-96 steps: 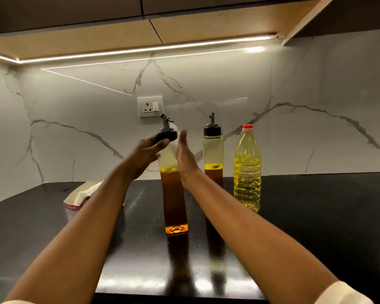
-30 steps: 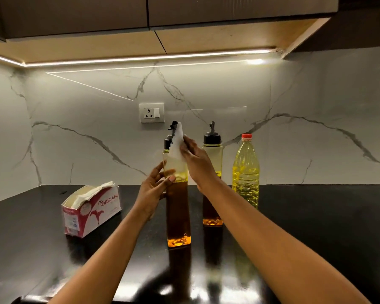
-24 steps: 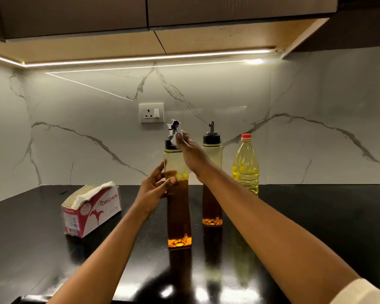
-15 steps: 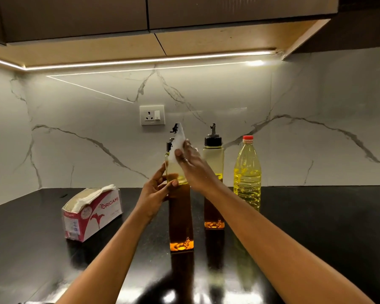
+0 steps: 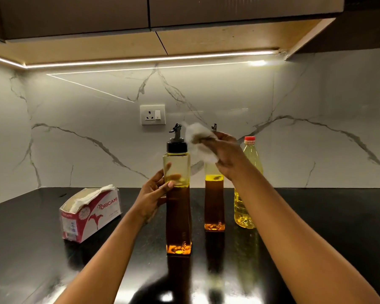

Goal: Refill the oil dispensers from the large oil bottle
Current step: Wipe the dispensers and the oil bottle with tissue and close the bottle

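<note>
Meanwhile, on a black counter point(image 5: 316, 216), the nearer oil dispenser point(image 5: 178, 216) is steadied upright by the left hand point(image 5: 153, 195), its fingers and thumb wrapped round the upper body. A crumpled tissue point(image 5: 201, 143) is pinched in the right hand point(image 5: 228, 160), just beside the spout. The second dispenser point(image 5: 214, 205) and the large oil bottle point(image 5: 242, 212), capped, are stood behind. Wiping appears to be the step in hand; next, the black cap point(image 5: 176, 147) would need unscrewing before oil can be poured.

Red-and-white tissue box point(image 5: 90, 213) (tissues poking out the top) on the left of a black countertop point(image 5: 327, 216), white wall socket point(image 5: 152, 114) on marble backsplash point(image 5: 86, 150), light strip point(image 5: 140, 60) under cabinets point(image 5: 75, 16)
</note>
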`<action>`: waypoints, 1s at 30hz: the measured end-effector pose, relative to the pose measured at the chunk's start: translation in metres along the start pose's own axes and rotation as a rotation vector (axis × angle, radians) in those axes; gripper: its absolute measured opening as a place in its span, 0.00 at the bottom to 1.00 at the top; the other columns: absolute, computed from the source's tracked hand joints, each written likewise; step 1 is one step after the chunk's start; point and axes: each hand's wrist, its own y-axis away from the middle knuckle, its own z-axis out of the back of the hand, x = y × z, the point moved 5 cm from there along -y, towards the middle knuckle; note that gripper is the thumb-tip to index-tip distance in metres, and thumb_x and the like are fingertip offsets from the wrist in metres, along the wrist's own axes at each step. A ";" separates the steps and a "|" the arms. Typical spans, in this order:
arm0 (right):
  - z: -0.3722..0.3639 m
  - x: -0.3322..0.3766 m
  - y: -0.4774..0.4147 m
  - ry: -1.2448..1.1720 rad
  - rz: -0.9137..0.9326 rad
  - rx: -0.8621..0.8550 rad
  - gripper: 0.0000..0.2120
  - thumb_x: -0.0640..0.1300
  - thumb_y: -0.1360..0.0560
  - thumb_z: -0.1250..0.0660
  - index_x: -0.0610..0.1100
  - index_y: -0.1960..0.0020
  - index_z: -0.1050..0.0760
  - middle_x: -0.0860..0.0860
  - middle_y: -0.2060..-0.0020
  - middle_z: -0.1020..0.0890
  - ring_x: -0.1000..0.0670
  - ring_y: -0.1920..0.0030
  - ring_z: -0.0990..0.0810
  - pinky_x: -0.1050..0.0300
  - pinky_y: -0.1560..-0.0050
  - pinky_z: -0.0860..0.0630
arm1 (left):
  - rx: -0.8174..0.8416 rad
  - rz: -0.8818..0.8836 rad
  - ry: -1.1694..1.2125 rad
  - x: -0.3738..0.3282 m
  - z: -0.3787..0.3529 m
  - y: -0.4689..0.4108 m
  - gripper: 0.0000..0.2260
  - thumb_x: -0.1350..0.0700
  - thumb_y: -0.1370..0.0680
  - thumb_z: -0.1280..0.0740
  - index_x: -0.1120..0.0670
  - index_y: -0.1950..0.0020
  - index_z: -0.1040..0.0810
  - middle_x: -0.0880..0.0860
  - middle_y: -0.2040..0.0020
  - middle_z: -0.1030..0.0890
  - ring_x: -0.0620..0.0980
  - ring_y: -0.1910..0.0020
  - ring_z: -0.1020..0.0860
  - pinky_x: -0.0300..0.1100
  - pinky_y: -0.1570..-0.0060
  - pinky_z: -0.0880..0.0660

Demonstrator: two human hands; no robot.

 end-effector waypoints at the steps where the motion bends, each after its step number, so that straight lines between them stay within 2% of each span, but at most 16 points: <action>1: 0.000 0.000 -0.001 -0.225 -0.062 0.029 0.09 0.31 0.28 0.34 0.41 0.52 0.22 0.45 0.58 0.18 0.48 0.56 0.19 0.56 0.56 0.20 | 0.001 0.003 0.008 0.000 -0.001 0.000 0.45 0.42 0.45 0.17 0.47 0.31 0.30 0.52 0.43 0.17 0.52 0.42 0.19 0.47 0.50 0.19; 2: -0.001 -0.001 -0.002 -0.358 -0.109 0.047 0.09 0.29 0.27 0.36 0.39 0.51 0.23 0.43 0.57 0.19 0.48 0.58 0.18 0.58 0.59 0.20 | -0.001 0.006 0.018 0.000 -0.002 0.000 0.45 0.43 0.46 0.17 0.47 0.31 0.30 0.52 0.42 0.18 0.52 0.42 0.20 0.47 0.50 0.19; 3: -0.004 -0.004 -0.003 -0.375 -0.142 0.055 0.08 0.29 0.26 0.38 0.37 0.50 0.24 0.42 0.57 0.19 0.48 0.59 0.19 0.58 0.59 0.20 | -0.004 0.007 0.027 0.000 -0.002 0.001 0.45 0.43 0.46 0.17 0.47 0.31 0.30 0.52 0.42 0.18 0.52 0.43 0.19 0.47 0.49 0.19; 6: -0.012 -0.013 -0.005 -0.040 -0.118 -0.032 0.07 0.29 0.26 0.36 0.38 0.55 0.23 0.42 0.58 0.19 0.46 0.57 0.20 0.49 0.45 0.23 | -0.002 0.005 0.025 0.000 -0.002 0.002 0.44 0.43 0.46 0.17 0.46 0.33 0.29 0.53 0.43 0.17 0.52 0.43 0.20 0.49 0.47 0.20; 9: -0.025 -0.017 -0.003 0.121 -0.040 0.024 0.05 0.38 0.25 0.34 0.42 0.52 0.20 0.44 0.53 0.18 0.44 0.47 0.21 0.48 0.38 0.28 | -0.008 0.008 0.033 0.001 -0.001 0.001 0.44 0.42 0.46 0.17 0.46 0.32 0.29 0.53 0.42 0.18 0.53 0.41 0.20 0.49 0.47 0.20; 11: -0.033 -0.019 0.002 0.109 -0.060 0.118 0.07 0.46 0.21 0.39 0.47 0.51 0.23 0.48 0.51 0.22 0.49 0.44 0.26 0.52 0.36 0.33 | -0.001 0.007 0.032 0.001 -0.001 0.001 0.45 0.42 0.45 0.17 0.47 0.31 0.30 0.53 0.42 0.18 0.53 0.42 0.20 0.49 0.46 0.20; 14: -0.031 -0.022 0.007 -0.045 -0.043 0.145 0.13 0.48 0.19 0.45 0.45 0.48 0.23 0.47 0.53 0.23 0.52 0.52 0.27 0.60 0.47 0.30 | 0.002 0.001 0.035 0.002 -0.001 0.001 0.44 0.43 0.45 0.17 0.47 0.32 0.29 0.53 0.42 0.18 0.52 0.42 0.20 0.49 0.45 0.21; 16: -0.027 -0.018 0.009 0.229 0.109 0.095 0.13 0.43 0.20 0.41 0.40 0.41 0.23 0.46 0.49 0.20 0.55 0.53 0.24 0.65 0.53 0.27 | 0.001 -0.004 0.042 0.003 -0.001 0.002 0.42 0.43 0.45 0.18 0.46 0.33 0.28 0.53 0.43 0.17 0.52 0.42 0.20 0.48 0.46 0.20; 18: -0.024 -0.013 0.012 0.547 0.321 -0.003 0.14 0.37 0.23 0.36 0.40 0.38 0.24 0.46 0.44 0.19 0.58 0.48 0.22 0.73 0.52 0.26 | -0.001 -0.003 0.049 0.003 -0.002 0.001 0.41 0.43 0.44 0.18 0.46 0.34 0.27 0.53 0.43 0.17 0.52 0.42 0.19 0.48 0.47 0.20; 21: -0.033 -0.011 0.019 0.848 0.543 -0.096 0.15 0.39 0.23 0.35 0.41 0.37 0.25 0.47 0.46 0.17 0.55 0.51 0.19 0.77 0.58 0.28 | -0.003 -0.004 0.051 0.003 -0.003 0.001 0.42 0.43 0.44 0.18 0.47 0.33 0.28 0.53 0.43 0.17 0.52 0.42 0.19 0.47 0.47 0.20; 22: -0.037 -0.013 0.019 0.911 0.545 -0.106 0.15 0.40 0.21 0.37 0.41 0.36 0.26 0.46 0.48 0.17 0.54 0.55 0.19 0.76 0.63 0.28 | -0.005 -0.003 0.054 0.003 -0.002 0.001 0.42 0.43 0.45 0.17 0.47 0.33 0.28 0.53 0.43 0.17 0.52 0.43 0.19 0.47 0.47 0.20; 24: -0.046 -0.012 0.013 0.874 0.405 -0.059 0.15 0.43 0.19 0.43 0.41 0.34 0.28 0.43 0.49 0.18 0.54 0.60 0.21 0.73 0.67 0.29 | -0.002 -0.001 0.074 0.003 -0.002 0.001 0.43 0.44 0.45 0.17 0.48 0.33 0.28 0.53 0.43 0.17 0.52 0.43 0.19 0.46 0.48 0.20; 25: -0.050 -0.013 0.008 0.804 0.303 -0.005 0.16 0.44 0.18 0.46 0.41 0.33 0.29 0.42 0.47 0.20 0.53 0.58 0.22 0.71 0.64 0.29 | 0.005 0.000 0.081 0.002 -0.002 0.001 0.43 0.44 0.45 0.17 0.48 0.32 0.28 0.53 0.43 0.17 0.52 0.43 0.19 0.46 0.49 0.20; 27: -0.058 -0.016 0.003 0.716 0.170 0.122 0.18 0.50 0.17 0.49 0.43 0.31 0.34 0.42 0.37 0.25 0.47 0.42 0.24 0.59 0.46 0.28 | 0.017 0.006 0.090 0.002 -0.003 0.001 0.43 0.44 0.44 0.17 0.48 0.32 0.28 0.55 0.42 0.18 0.53 0.42 0.20 0.47 0.48 0.20; 28: -0.061 -0.017 0.004 0.718 0.157 0.172 0.20 0.52 0.18 0.50 0.45 0.29 0.38 0.42 0.32 0.29 0.44 0.35 0.29 0.53 0.39 0.32 | 0.017 0.006 0.097 0.002 -0.002 0.001 0.42 0.45 0.44 0.17 0.48 0.32 0.28 0.55 0.41 0.18 0.53 0.41 0.20 0.48 0.48 0.20; 30: -0.064 -0.020 0.011 0.817 0.194 0.231 0.28 0.56 0.19 0.51 0.45 0.24 0.50 0.43 0.26 0.41 0.43 0.27 0.40 0.48 0.31 0.41 | 0.005 -0.001 0.127 0.004 -0.002 0.001 0.42 0.45 0.43 0.17 0.49 0.32 0.28 0.56 0.40 0.19 0.54 0.41 0.20 0.48 0.48 0.20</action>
